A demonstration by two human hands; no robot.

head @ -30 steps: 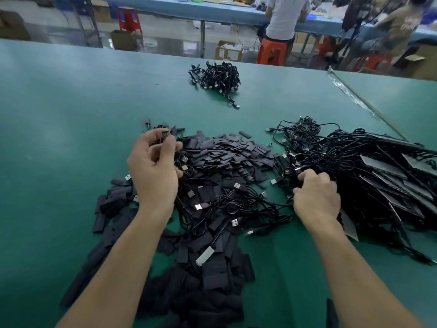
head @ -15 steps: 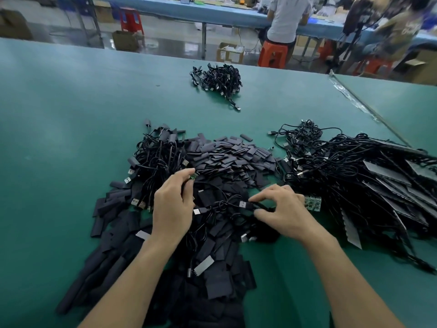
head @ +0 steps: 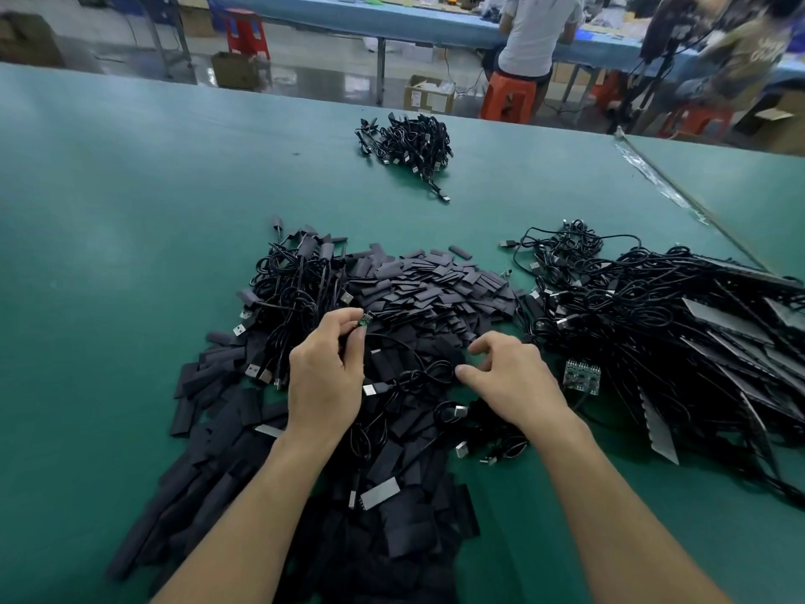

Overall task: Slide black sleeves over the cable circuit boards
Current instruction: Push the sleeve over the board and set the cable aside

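Observation:
A wide heap of flat black sleeves (head: 431,289) covers the middle of the green table. My left hand (head: 326,377) pinches a small green circuit board (head: 364,320) on the end of a black cable, held just above the heap. My right hand (head: 509,377) hovers over the sleeves with thumb and forefinger apart, nothing between them. A bare circuit board (head: 581,374) lies on the table just right of that hand. A tangle of black USB cables (head: 296,289) lies left of the sleeves.
A large pile of black cables (head: 662,324) fills the right side. A small bundle of cables (head: 409,143) sits far back on the green table (head: 130,211). A taped seam (head: 653,176) runs along the right. People sit on orange stools (head: 507,98) beyond.
My left hand came down from the cable tangle toward the middle with the small board. My right hand left the right pile, moved to the sleeve heap and opened its fingers.

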